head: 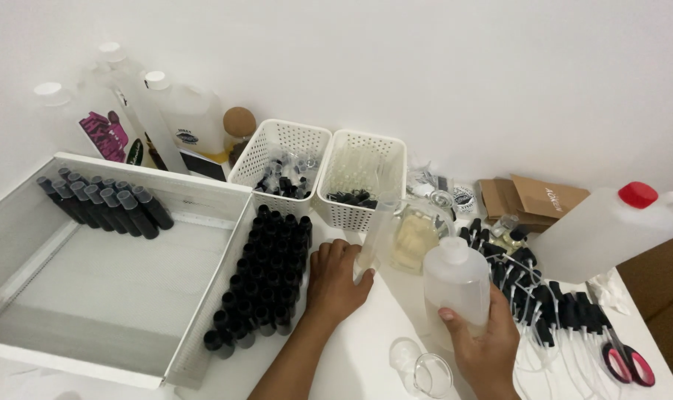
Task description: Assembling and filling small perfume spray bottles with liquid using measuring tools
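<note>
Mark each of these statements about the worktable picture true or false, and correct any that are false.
1. The right hand grips a translucent squeeze bottle. True.
2. The left hand holds a pair of scissors. False: it holds a tall clear measuring cylinder; the red-handled scissors lie untouched at the table's right edge.
3. The big jug on the right has a red cap. True.
4. The black bottles stand inside the two white baskets. False: they stand in rows beside the large white tray, and another row lies in the tray's far corner.
5. The two perforated white baskets stand side by side by the wall. True.
</note>
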